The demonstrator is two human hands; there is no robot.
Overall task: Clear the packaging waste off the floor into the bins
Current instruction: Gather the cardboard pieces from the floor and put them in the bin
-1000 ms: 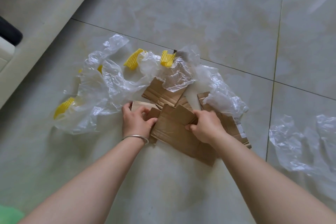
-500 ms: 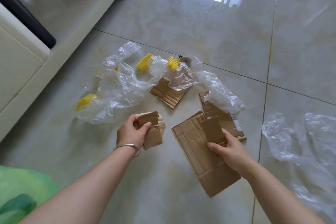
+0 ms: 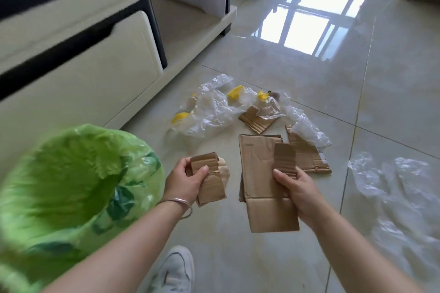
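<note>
My left hand (image 3: 184,179) grips a small stack of torn brown cardboard pieces (image 3: 210,179), held above the floor just right of a bin lined with a green bag (image 3: 71,185). My right hand (image 3: 296,189) holds a large flattened cardboard sheet (image 3: 264,185) with a smaller strip on top, thumb pressed on the strip. Two more cardboard scraps (image 3: 258,120) (image 3: 307,156) lie on the tiles beyond. Crumpled clear plastic (image 3: 212,112) with yellow foam netting (image 3: 235,91) is spread behind them.
A cream cabinet with a drawer (image 3: 83,74) runs along the left. Another sheet of clear plastic (image 3: 392,188) lies on the floor at the right. My white shoe (image 3: 175,269) shows at the bottom. Glossy tiles reflect a window ahead.
Both hands lifted the cardboard off the floor and rose. My view pulled back and swung left, so the green-lined bin now fills the lower left.
</note>
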